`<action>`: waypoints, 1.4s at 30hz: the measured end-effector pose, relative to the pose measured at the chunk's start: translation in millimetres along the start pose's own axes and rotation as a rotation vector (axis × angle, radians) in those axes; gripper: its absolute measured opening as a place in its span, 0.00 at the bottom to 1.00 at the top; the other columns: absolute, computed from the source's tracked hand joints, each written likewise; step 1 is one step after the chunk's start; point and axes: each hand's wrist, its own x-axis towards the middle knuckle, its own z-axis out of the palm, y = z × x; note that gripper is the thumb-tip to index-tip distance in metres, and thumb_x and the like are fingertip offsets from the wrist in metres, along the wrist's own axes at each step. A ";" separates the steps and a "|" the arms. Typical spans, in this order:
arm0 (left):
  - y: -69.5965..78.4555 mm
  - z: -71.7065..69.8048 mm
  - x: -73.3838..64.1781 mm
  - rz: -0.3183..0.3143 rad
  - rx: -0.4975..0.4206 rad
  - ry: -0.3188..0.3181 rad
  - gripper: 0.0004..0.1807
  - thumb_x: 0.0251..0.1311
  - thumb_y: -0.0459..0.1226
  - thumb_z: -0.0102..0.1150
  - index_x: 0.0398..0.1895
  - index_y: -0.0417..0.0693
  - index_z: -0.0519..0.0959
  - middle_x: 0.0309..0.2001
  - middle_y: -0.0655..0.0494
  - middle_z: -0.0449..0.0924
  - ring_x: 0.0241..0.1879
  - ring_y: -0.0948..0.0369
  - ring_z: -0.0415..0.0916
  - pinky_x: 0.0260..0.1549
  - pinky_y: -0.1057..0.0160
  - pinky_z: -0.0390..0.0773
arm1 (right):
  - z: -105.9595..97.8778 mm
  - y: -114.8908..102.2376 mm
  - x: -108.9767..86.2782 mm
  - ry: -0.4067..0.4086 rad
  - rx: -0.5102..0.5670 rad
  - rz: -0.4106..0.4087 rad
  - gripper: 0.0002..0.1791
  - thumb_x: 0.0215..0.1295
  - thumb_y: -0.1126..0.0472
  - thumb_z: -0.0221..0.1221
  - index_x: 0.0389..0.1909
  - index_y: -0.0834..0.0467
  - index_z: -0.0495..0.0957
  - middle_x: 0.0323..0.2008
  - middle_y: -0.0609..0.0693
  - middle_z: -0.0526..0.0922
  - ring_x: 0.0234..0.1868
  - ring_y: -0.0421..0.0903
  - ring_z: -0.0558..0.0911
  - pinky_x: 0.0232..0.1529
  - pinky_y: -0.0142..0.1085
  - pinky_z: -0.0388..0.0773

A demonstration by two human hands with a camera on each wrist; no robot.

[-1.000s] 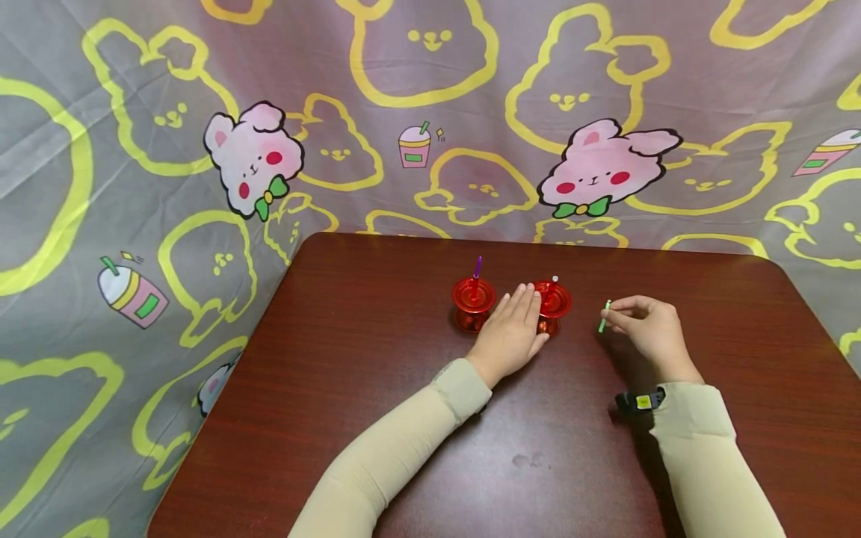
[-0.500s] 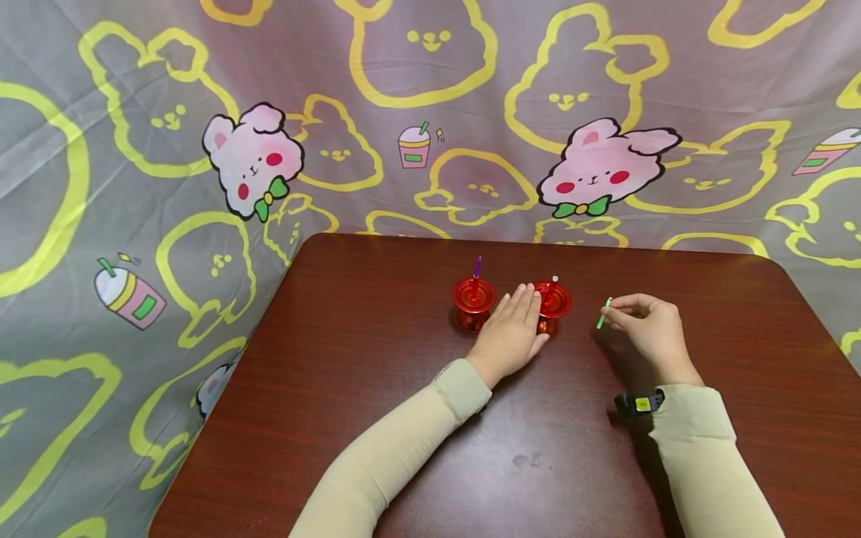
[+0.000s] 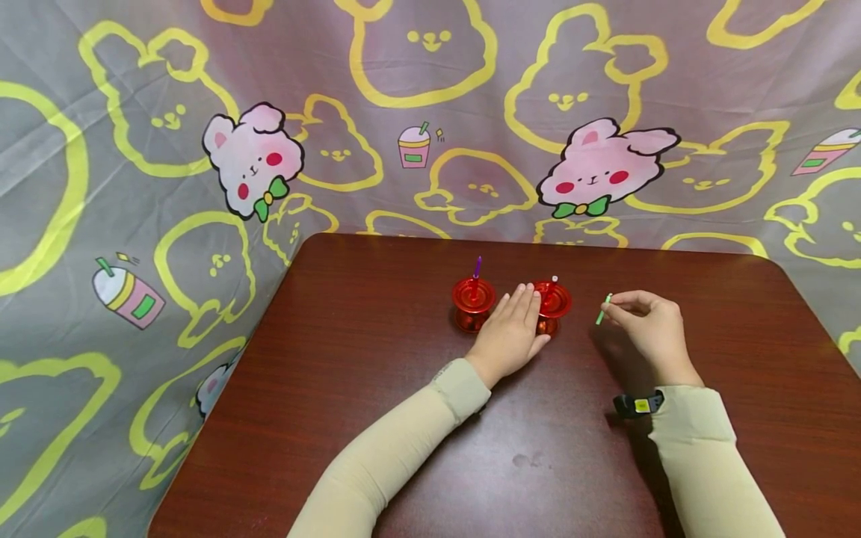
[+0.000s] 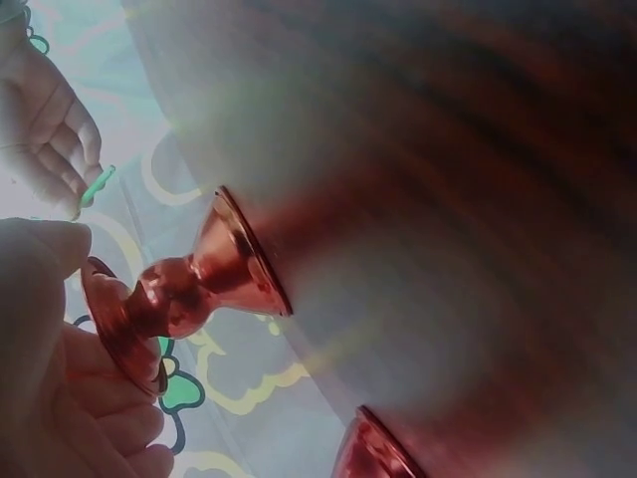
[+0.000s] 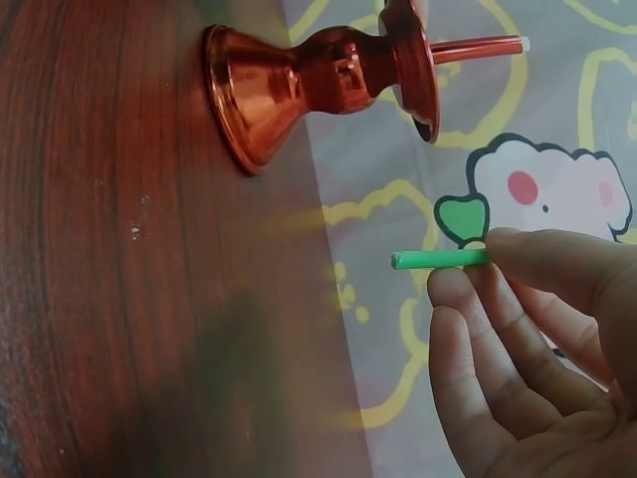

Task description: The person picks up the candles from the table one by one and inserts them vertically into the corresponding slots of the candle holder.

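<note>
Two shiny red candle holders stand on the table. The left holder (image 3: 474,306) carries a purple candle (image 3: 478,267). The right holder (image 3: 555,300) has a red stem (image 5: 482,48) with a white tip. My left hand (image 3: 508,335) holds the right holder's dish between thumb and fingers; its fingers hide the dish's left part in the head view. My right hand (image 3: 652,327) pinches a thin green candle (image 5: 440,259) between thumb and fingertips. It is above the table, to the right of the right holder and apart from it, tilted in the head view.
The dark brown table (image 3: 377,314) ends at the back and left against a hanging grey cloth (image 3: 377,67) with cartoon bears and rabbits. A black band (image 3: 639,404) with a yellow label sits at the right wrist.
My right hand has lifted the green candle slightly, and the candle's tilt has increased a little. My left hand and both holders have stayed in place.
</note>
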 end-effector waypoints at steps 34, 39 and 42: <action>1.0 -1.7 1.1 -0.010 -0.028 -0.036 0.42 0.75 0.62 0.40 0.78 0.39 0.58 0.78 0.43 0.55 0.78 0.52 0.51 0.75 0.56 0.54 | 19.2 -30.7 -2.9 0.227 0.061 -0.127 0.12 0.62 0.60 0.71 0.41 0.65 0.88 0.31 0.29 0.84 0.32 0.26 0.82 0.33 0.19 0.74; 1.0 -1.8 0.8 -0.013 -0.028 -0.033 0.42 0.75 0.61 0.39 0.78 0.39 0.58 0.78 0.44 0.55 0.78 0.52 0.51 0.75 0.57 0.54 | 21.0 -33.7 -1.8 0.252 0.100 -0.158 0.11 0.61 0.63 0.71 0.42 0.65 0.88 0.31 0.28 0.84 0.32 0.26 0.82 0.32 0.19 0.73; 0.6 -1.8 0.9 -0.011 -0.027 -0.028 0.42 0.75 0.61 0.40 0.78 0.39 0.59 0.78 0.44 0.56 0.78 0.52 0.52 0.75 0.56 0.54 | 22.8 -36.7 -1.6 0.267 0.126 -0.189 0.11 0.61 0.64 0.71 0.42 0.66 0.88 0.31 0.28 0.84 0.33 0.26 0.83 0.32 0.19 0.74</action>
